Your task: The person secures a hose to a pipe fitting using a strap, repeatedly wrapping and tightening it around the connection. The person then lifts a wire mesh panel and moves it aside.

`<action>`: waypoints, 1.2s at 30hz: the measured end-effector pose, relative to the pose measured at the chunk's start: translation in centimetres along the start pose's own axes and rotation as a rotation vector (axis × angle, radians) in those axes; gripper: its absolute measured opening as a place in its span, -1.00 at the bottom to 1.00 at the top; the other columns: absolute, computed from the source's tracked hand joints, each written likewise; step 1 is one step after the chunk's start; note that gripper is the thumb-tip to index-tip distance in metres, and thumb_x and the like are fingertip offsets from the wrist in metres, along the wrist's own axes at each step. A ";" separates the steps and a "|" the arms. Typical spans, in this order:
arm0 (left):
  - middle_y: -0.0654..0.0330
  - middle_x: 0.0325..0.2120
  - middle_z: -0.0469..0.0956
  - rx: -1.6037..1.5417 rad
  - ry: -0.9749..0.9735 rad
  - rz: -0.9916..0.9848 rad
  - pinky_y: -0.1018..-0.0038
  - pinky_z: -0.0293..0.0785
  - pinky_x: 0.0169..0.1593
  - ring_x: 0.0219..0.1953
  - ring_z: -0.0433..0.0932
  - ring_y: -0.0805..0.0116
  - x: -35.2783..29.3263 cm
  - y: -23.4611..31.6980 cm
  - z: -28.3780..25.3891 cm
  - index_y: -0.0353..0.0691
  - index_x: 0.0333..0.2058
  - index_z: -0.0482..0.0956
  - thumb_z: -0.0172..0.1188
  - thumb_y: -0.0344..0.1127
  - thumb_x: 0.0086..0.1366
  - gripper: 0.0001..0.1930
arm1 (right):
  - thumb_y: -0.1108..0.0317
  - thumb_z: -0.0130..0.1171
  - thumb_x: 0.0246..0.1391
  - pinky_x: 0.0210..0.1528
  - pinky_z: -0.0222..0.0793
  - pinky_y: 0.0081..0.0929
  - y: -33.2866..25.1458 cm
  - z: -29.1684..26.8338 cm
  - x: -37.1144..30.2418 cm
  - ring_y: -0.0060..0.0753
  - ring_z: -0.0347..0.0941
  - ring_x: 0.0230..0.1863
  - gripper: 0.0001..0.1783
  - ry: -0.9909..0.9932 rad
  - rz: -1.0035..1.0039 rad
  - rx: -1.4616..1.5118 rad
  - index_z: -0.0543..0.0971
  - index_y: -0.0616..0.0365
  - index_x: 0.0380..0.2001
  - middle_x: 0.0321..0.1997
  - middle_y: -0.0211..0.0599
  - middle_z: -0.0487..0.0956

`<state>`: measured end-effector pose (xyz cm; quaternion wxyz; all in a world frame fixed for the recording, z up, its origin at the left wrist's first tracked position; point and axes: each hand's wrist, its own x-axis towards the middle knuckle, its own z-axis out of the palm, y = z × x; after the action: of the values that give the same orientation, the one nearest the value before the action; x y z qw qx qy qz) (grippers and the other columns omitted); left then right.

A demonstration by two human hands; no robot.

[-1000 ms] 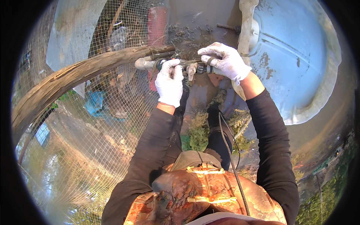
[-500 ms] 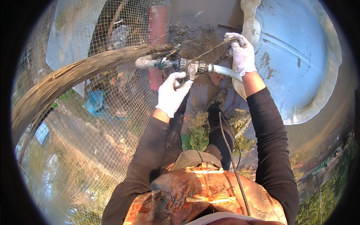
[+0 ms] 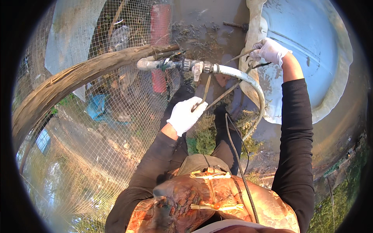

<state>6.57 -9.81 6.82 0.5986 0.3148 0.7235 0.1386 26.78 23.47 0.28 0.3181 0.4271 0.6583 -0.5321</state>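
Observation:
White-gloved, my left hand (image 3: 187,116) pinches a brownish cord (image 3: 207,88) below the pipe. One stretch of the cord runs from there up to the pipe beside the valve (image 3: 197,70); another slants up to the right behind the grey hose (image 3: 250,80). My right hand (image 3: 271,51), also gloved in white, grips the cord to the right of the hose, over the blue lid-like piece's pale rim. A short dark end sticks out beneath its fingers. The valve, with a grey handle, joins the hose to a pale elbow pipe (image 3: 147,64).
A rough wooden pole (image 3: 77,75) crosses wire mesh (image 3: 112,136) on the left, its end by the pipe. At the right lies a large blue dished piece (image 3: 303,50) with a pale rim. Muddy wet ground (image 3: 217,15) spreads behind. Another cord (image 3: 235,151) hangs before my legs.
My left hand has moved down from the valve, drawing cord with it. My right hand has shifted right and slightly down, spreading the cord. The hose's curve now shows more fully.

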 end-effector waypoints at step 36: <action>0.45 -0.54 0.40 -0.833 0.101 0.258 0.64 0.20 -0.41 -0.49 0.27 0.69 4.9 1.5 5.0 -0.30 -0.38 0.58 0.19 -0.29 0.45 -0.77 | 0.27 -0.06 0.33 -0.68 0.00 -0.52 -8.4 10.9 14.4 -0.61 0.10 -0.71 -0.72 0.319 0.207 1.613 0.62 0.15 -0.29 -0.69 -0.61 0.25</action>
<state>11.30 -6.49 2.60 0.6161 0.1270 0.5890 0.5073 12.64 15.49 -11.21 -0.1357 0.6528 0.0689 -0.7421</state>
